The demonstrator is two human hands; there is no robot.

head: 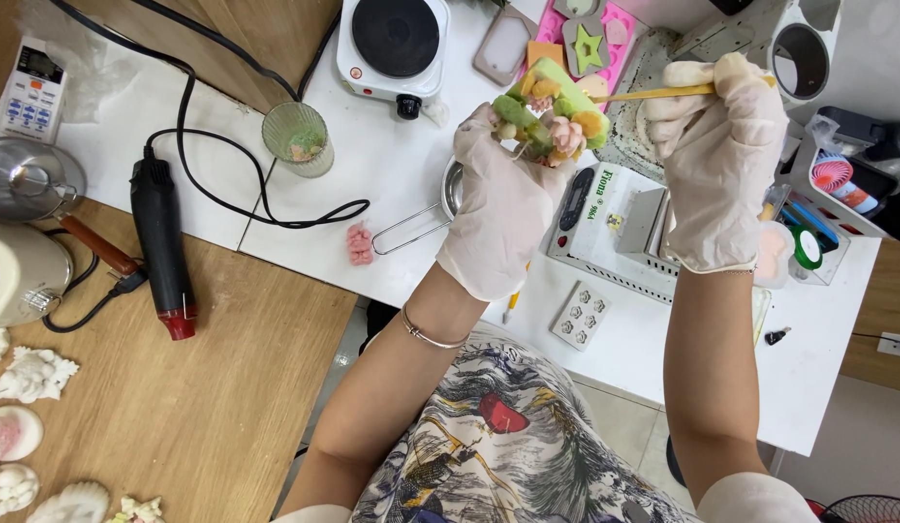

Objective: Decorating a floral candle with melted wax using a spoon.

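Over the white table's far edge, your left hand grips the decorated green piece while your right hand pinches a yellow stick, so pressing too hard might knock the tiny flowers off.

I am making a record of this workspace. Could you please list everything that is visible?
Decorated piece: one, green, yellow, pink; in left hand.
Stick: one, yellow; in right hand, tip toward the piece.
Hot plate: one, white with black top; table top.
Glass cup: one, green; white table.
Heat gun: one, black with red tip; table edge.
Small pan: one, metal; under left hand.
Pink mould: one; top.
White mould: one; near table edge.
Shell shapes: several, white; wooden table.
Hands: left hand, right hand; white gloves.
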